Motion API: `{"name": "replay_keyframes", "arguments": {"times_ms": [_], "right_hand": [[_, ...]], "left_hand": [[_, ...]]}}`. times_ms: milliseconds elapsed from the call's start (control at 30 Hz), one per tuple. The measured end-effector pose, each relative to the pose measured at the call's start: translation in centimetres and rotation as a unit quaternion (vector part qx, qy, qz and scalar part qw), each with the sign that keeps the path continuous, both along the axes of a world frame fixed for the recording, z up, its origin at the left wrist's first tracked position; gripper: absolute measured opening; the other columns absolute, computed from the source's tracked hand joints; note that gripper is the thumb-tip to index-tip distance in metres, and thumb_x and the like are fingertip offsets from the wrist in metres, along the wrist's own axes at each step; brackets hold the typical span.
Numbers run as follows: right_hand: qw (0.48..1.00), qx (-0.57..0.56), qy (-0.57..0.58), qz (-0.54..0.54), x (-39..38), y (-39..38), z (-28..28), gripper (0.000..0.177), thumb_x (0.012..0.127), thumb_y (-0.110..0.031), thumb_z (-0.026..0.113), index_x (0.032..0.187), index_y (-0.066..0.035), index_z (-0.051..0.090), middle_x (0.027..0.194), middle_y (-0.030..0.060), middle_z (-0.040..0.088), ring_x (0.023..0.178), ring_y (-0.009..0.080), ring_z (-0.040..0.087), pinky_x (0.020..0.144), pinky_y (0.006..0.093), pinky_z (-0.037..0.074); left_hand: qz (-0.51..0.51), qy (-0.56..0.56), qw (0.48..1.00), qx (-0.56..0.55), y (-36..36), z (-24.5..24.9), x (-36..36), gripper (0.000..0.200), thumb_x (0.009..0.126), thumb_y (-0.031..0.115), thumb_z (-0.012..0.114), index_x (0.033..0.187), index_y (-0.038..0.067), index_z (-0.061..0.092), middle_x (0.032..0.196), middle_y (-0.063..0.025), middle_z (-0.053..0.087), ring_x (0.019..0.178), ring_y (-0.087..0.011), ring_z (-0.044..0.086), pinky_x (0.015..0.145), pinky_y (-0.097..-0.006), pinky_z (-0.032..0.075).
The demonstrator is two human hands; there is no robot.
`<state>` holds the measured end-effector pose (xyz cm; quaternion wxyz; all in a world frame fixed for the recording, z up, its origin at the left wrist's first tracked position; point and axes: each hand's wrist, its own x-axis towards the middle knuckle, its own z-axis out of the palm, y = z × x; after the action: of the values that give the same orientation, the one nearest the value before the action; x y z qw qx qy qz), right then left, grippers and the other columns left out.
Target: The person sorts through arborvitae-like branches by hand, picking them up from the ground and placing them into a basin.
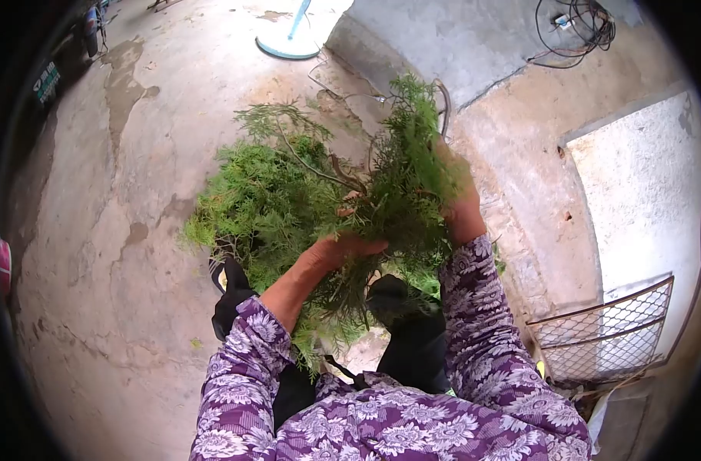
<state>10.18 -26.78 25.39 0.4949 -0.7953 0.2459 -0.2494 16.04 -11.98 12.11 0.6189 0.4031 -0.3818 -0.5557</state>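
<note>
My left hand is closed around the stems of a bunch of leafy evergreen branches, its thumb lying across them. The feathery green foliage spreads to the left and hangs down between my legs. A brown woody stem shows near the middle of the bunch. On the right, my right hand grips an upright evergreen sprig; its fingers are largely hidden behind the leaves and slightly blurred.
A pale blue round stand base is on the concrete floor ahead. Coiled black cable lies on the raised grey slab at upper right. To the right are a white wall and a rusty mesh frame.
</note>
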Motion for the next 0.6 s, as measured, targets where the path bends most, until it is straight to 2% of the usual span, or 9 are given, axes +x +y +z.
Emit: {"name": "replay_keyframes", "arguments": {"times_ms": [67,133,200,233,300,333,467,567,600], "right_hand": [[0.997,-0.074,-0.003,0.019,-0.6,-0.3,0.5,0.042,0.087,-0.038,0.049,0.103,-0.002,0.058,0.079,-0.0022,0.056,0.065,0.0040,0.047,0.058,0.0198,0.038],[0.991,0.062,0.082,-0.081,-1.2,-0.3,1.7,0.041,0.086,-0.039,0.049,0.101,-0.003,0.059,0.081,-0.0021,0.057,0.068,0.0047,0.048,0.060,0.0200,0.039],[0.992,0.070,0.053,-0.089,-0.9,0.1,1.7,0.040,0.086,-0.041,0.049,0.098,-0.004,0.060,0.080,-0.0023,0.056,0.069,0.0047,0.047,0.061,0.0201,0.038],[0.992,0.079,0.023,-0.097,-0.7,0.3,1.6,0.040,0.085,-0.042,0.049,0.095,-0.005,0.061,0.080,-0.0026,0.055,0.070,0.0046,0.046,0.063,0.0201,0.038],[0.993,0.096,0.019,-0.068,-0.6,0.9,1.5,0.041,0.085,-0.043,0.049,0.096,-0.005,0.060,0.084,-0.0017,0.056,0.074,0.0049,0.046,0.066,0.0208,0.037],[0.993,0.112,0.013,-0.038,-0.5,1.1,1.5,0.043,0.085,-0.044,0.048,0.097,-0.005,0.060,0.087,-0.0008,0.056,0.077,0.0053,0.046,0.070,0.0215,0.037],[0.980,0.195,-0.046,0.003,-0.7,1.0,1.0,0.048,0.084,-0.042,0.051,0.107,-0.001,0.053,0.096,0.0041,0.057,0.089,0.0099,0.049,0.079,0.0240,0.037],[0.998,0.053,0.014,-0.010,-1.9,-0.4,-0.6,0.056,0.081,-0.039,0.054,0.118,0.002,0.043,0.107,0.0093,0.055,0.101,0.0169,0.048,0.086,0.0280,0.037],[0.997,-0.078,0.022,0.017,-3.0,-0.1,-1.5,0.059,0.078,-0.035,0.057,0.120,0.003,0.039,0.110,0.0109,0.053,0.103,0.0196,0.048,0.088,0.0292,0.036]], "left_hand": [[-0.002,-0.011,1.000,-0.022,-0.3,-0.4,-0.1,0.059,0.079,0.036,0.059,0.124,0.003,0.040,0.126,-0.0111,0.043,0.117,-0.0179,0.039,0.100,-0.0300,0.029],[-0.005,-0.021,0.999,-0.043,-1.7,-2.2,-0.5,0.063,0.079,0.042,0.057,0.126,0.003,0.039,0.126,-0.0114,0.043,0.117,-0.0188,0.039,0.101,-0.0308,0.028],[0.117,0.036,0.968,-0.220,-4.2,-5.9,-1.4,0.067,0.079,0.047,0.053,0.127,0.004,0.036,0.126,-0.0111,0.043,0.117,-0.0203,0.039,0.102,-0.0331,0.028],[0.116,0.037,0.968,-0.219,-4.1,-5.3,-1.3,0.067,0.079,0.047,0.053,0.127,0.004,0.036,0.126,-0.0111,0.043,0.117,-0.0203,0.039,0.102,-0.0331,0.028],[-0.002,-0.205,0.978,0.040,-3.5,-3.4,-0.7,0.061,0.082,0.045,0.051,0.124,0.002,0.040,0.122,-0.0127,0.047,0.114,-0.0226,0.042,0.101,-0.0350,0.028],[-0.004,-0.205,0.978,0.041,-3.3,-3.1,-0.7,0.061,0.082,0.045,0.051,0.124,0.002,0.040,0.122,-0.0127,0.047,0.114,-0.0226,0.042,0.101,-0.0350,0.028],[0.090,0.015,0.996,0.012,-2.8,-2.3,-0.4,0.048,0.078,0.023,0.061,0.118,0.001,0.047,0.114,-0.0115,0.053,0.104,-0.0215,0.050,0.091,-0.0347,0.039],[0.144,0.096,0.984,-0.030,-2.9,-1.7,0.7,0.050,0.073,0.017,0.068,0.116,-0.001,0.048,0.108,-0.0105,0.056,0.098,-0.0193,0.054,0.087,-0.0323,0.043],[0.172,0.121,0.976,-0.064,-2.9,-1.5,1.0,0.055,0.069,0.017,0.071,0.116,-0.002,0.048,0.105,-0.0099,0.058,0.094,-0.0174,0.055,0.084,-0.0299,0.044]]}}
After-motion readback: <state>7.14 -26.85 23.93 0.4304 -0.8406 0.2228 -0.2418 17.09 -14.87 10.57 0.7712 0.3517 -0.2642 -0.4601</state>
